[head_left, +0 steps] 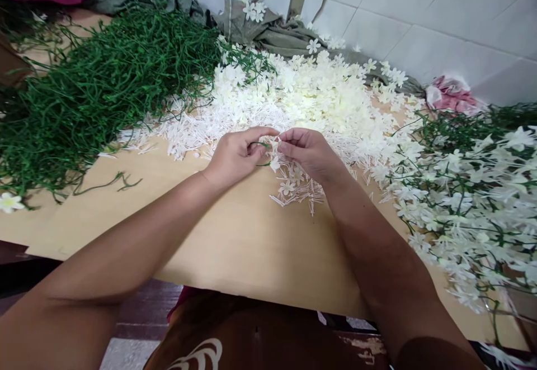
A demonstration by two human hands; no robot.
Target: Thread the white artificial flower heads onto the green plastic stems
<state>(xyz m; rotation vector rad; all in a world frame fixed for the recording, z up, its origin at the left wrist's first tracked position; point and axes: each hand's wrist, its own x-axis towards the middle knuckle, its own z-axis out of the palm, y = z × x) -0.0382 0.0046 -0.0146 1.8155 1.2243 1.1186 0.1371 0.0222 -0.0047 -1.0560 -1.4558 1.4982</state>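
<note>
My left hand (235, 156) is closed on a thin green artificial flower stem (263, 164), which curves out past the fingertips. Close beside it, my right hand (309, 153) pinches a small white flower piece (277, 139), its fingertips almost meeting those of the left. The exact contact between stem and white piece is too small to make out. Below the hands lies a small heap of thin white pieces with a few blossoms (287, 187). Behind them spreads a large pile of loose white and pale yellow flowers (331, 88), with many white sticks (184, 129) along its near edge.
A thick mound of green stems (121, 74) covers the left of the cardboard-coloured tabletop (251, 241). Joined white flowers on green stems (470, 202) are heaped at the right. Grey cloth (277, 32) lies along the tiled wall (398, 6), near a pink-and-white bag (452, 95).
</note>
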